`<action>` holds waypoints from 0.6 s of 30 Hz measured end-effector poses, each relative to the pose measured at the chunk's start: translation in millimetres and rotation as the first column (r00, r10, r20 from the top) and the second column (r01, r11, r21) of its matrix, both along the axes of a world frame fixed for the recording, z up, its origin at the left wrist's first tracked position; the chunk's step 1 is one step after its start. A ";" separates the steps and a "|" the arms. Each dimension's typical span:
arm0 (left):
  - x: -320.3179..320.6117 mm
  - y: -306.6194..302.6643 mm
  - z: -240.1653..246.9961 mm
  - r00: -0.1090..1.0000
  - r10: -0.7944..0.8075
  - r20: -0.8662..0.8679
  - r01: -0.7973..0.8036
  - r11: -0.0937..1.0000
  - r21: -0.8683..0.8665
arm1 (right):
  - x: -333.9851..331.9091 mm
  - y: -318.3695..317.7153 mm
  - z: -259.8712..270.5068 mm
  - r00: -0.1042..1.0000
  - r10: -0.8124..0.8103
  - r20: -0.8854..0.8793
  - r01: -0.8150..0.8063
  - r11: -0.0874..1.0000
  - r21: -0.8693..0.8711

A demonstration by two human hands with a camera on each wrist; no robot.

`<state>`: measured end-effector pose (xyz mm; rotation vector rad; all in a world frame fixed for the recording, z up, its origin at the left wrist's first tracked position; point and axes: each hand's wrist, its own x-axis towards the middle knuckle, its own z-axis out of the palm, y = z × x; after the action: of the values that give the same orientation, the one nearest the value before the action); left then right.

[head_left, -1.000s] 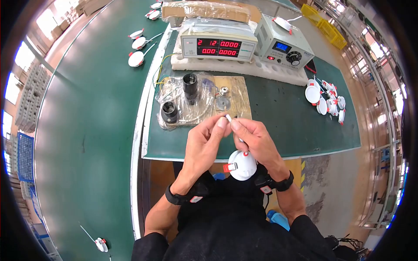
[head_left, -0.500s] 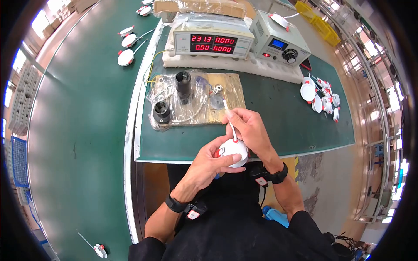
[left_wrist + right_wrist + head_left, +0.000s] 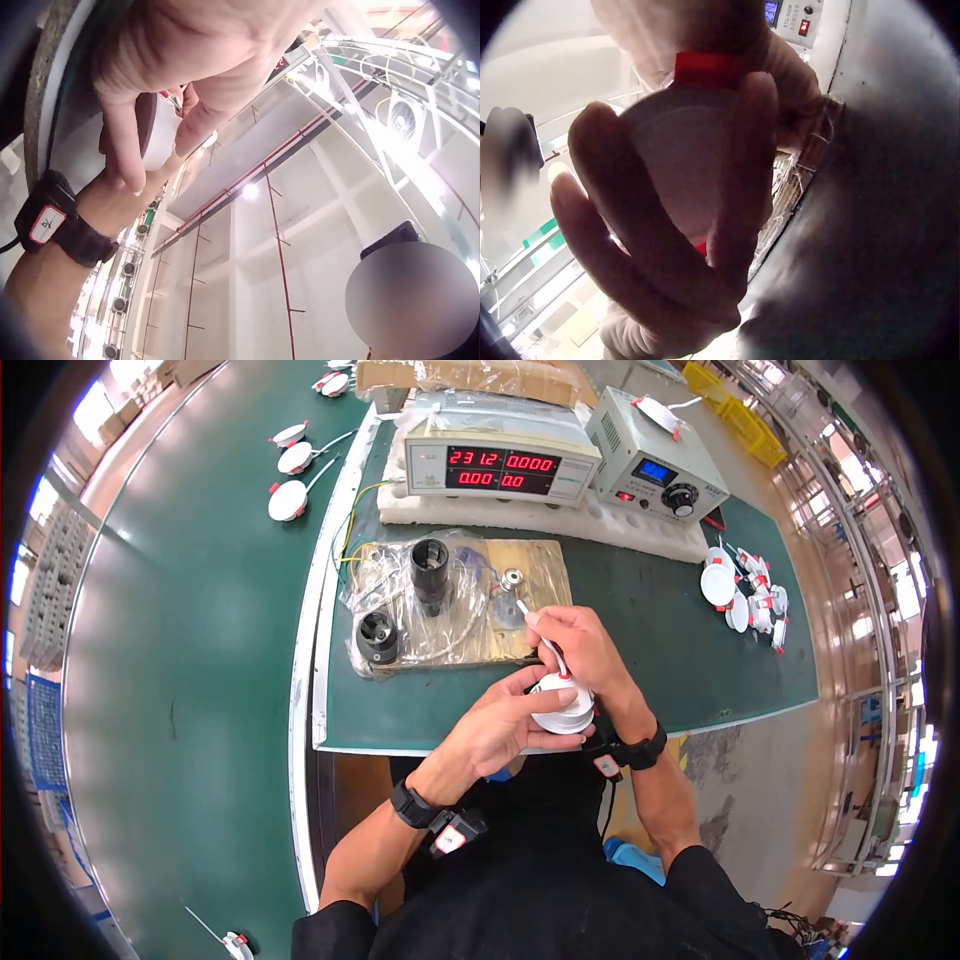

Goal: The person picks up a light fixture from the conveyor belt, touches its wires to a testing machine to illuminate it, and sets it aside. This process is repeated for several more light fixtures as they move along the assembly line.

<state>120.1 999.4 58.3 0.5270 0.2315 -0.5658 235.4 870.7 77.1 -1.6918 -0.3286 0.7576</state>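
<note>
In the head view the left hand grips a round white lamp with red clips, thumb on top and fingers below. The right hand pinches the lamp's white cable, whose tip points up toward a metal disc on the wrapped board. In the right wrist view several fingers of the left hand lie across the lamp's round face. The left wrist view shows the left hand around the lamp's rim.
Two black sockets stand on the board's left part. Behind it are a meter with red digits and a grey control box. More lamps lie at the right and on the green surface at the left.
The left hand has moved down from the cable's end to the lamp and now grips it. The lamp has risen toward the table's edge, and its cable tip now points at the board.
</note>
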 end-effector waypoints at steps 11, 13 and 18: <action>3.8 5.2 11.2 0.999 -0.050 0.005 0.049 0.995 0.083 | -0.4 0.4 -4.7 0.999 -0.011 0.033 0.010 1.000 0.005; 2.5 5.4 13.3 0.999 -0.047 -0.016 0.047 0.997 0.067 | 1.7 0.7 -12.9 0.999 -0.013 0.048 0.012 1.000 0.020; 4.0 4.9 14.9 0.998 -0.033 -0.049 0.036 0.997 0.066 | -2.7 0.1 -8.9 0.998 -0.044 0.033 0.043 0.999 0.017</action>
<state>124.1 1004.3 73.2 0.5831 0.2881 -0.6067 232.7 870.7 68.2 -1.6928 -0.3196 0.6934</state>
